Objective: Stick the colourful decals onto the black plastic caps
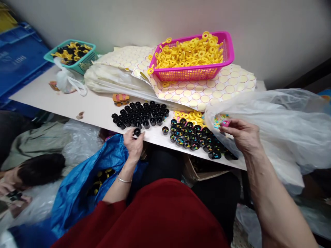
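Note:
My left hand pinches a small black cap at the near edge of the white table. Behind it stands a cluster of empty black caps. My right hand grips a small pink piece at the mouth of a clear plastic bag holding coloured bits. Between my hands sits a group of black caps filled with coloured beads, with loose yellow rings behind them.
A pink basket of yellow rings rests on sheets of round stickers. A teal basket stands at the far left by blue crates. A blue bag hangs under the table. Another person sits at the left.

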The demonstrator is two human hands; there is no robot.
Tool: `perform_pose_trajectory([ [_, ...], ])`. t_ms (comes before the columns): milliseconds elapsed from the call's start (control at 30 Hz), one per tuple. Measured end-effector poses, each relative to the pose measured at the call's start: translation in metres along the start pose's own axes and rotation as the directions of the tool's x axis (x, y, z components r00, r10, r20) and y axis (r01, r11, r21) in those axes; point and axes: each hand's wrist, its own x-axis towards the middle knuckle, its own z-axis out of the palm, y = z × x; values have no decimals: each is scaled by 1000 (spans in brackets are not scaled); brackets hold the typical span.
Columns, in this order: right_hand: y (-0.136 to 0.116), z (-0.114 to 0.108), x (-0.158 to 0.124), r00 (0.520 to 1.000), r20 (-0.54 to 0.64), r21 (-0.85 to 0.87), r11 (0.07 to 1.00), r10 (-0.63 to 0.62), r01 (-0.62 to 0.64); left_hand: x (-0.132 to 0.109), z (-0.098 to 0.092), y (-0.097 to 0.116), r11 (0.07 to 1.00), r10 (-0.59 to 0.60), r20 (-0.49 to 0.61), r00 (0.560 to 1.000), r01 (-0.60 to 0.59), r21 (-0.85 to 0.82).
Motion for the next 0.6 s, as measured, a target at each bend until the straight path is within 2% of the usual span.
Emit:
perform_pose_trajectory([
  [67,-7,12,-18,995,102,19,1000,-11,9,-16,-1,22,993,79,160,984,-63,-100],
  [100,-11,19,-27,988,151,19,1000,-18,16,-25,0,33,980,116,271,956,-66,-185],
  [167,-18,32,-46,963,267,-15,999,-27,33,-43,4,56,947,170,482,859,-7,-320],
  [233,-22,43,-62,915,401,-77,994,-42,80,-58,9,74,921,205,594,778,52,-386],
  [333,-22,52,-76,831,542,-185,947,-125,263,-72,14,89,898,264,639,722,57,-436],
  [433,-20,54,-81,749,619,-265,833,-238,485,-79,17,92,882,337,659,672,20,-471],
  [533,-19,55,-84,662,692,-375,642,-286,669,-83,19,91,883,356,681,640,9,-469],
  [600,-21,57,-86,606,743,-459,442,-284,771,-86,21,90,889,344,691,636,16,-457],
])
